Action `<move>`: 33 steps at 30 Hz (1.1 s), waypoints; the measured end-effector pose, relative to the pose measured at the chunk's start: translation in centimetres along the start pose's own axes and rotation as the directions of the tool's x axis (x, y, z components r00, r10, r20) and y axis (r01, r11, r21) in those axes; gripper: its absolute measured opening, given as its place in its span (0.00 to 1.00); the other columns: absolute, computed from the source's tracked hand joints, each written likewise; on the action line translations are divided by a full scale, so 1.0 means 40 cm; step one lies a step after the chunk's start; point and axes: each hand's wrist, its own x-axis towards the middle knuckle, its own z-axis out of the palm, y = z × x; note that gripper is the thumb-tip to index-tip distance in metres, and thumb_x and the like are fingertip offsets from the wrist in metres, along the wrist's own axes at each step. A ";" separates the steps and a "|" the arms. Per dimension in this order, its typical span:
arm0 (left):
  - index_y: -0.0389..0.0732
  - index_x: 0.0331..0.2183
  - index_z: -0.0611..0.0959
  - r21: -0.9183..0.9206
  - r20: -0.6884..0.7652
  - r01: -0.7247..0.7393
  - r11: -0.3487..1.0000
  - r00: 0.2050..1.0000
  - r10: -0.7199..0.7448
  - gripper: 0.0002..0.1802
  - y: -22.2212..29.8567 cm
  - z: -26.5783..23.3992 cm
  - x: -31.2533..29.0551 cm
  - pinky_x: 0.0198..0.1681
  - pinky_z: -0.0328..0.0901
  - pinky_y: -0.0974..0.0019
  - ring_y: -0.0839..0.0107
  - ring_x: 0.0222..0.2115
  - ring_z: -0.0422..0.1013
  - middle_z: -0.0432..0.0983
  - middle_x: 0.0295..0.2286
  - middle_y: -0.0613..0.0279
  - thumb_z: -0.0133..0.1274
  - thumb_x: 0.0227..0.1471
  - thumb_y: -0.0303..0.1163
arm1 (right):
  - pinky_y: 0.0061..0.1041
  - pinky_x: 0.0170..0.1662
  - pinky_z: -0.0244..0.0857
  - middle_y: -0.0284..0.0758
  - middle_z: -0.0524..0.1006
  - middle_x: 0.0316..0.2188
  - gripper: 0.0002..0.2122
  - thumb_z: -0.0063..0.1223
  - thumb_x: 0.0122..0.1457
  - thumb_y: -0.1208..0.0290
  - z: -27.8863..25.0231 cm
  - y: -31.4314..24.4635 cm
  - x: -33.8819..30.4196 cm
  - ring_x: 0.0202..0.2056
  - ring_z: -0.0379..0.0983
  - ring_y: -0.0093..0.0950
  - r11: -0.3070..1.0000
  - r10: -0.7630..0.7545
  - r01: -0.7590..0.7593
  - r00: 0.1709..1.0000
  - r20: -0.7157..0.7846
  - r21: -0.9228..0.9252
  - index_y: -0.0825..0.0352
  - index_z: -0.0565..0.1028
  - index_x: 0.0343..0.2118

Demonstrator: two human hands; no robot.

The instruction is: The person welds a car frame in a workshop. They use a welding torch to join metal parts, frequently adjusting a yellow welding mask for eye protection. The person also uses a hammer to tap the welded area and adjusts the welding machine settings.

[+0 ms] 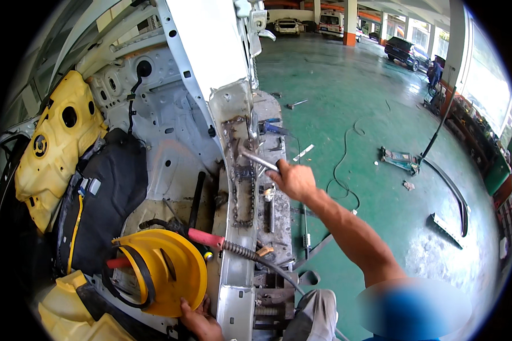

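Observation:
My right hand (pixel 297 181) is closed around the metal handle of a hammer (pixel 260 160). The hammer's head rests at or just above a weld-dotted, rusty section of the car body's sill (pixel 243 196). At the lower left, my left hand (pixel 200 323) has its fingers curled at the rim of a yellow helmet (pixel 182 273) with a black band. That helmet lies tilted inside the car body. A welding torch (pixel 206 237) with a pinkish-red handle and spring-wrapped cable lies across the sill beside the helmet.
Yellow foam padding (pixel 51 153) and black matting (pixel 116 176) fill the car body's left side. Tools, including a blue-handled one (pixel 275 129), lie on a metal beam (pixel 273 108) along the sill. A floor jack (pixel 401 160), a cable (pixel 342 165) and parked cars stand or lie beyond.

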 end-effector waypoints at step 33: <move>0.29 0.51 0.71 0.056 0.154 -0.247 0.967 0.959 0.236 0.19 -0.056 -0.048 -0.003 0.41 0.75 0.59 0.57 0.38 0.75 0.73 0.41 0.44 0.45 0.58 0.23 | 0.44 0.27 0.67 0.46 0.75 0.17 0.23 0.47 0.60 0.44 0.024 0.009 0.010 0.22 0.74 0.49 0.993 0.099 -0.095 0.993 -0.058 0.077 0.66 0.69 0.32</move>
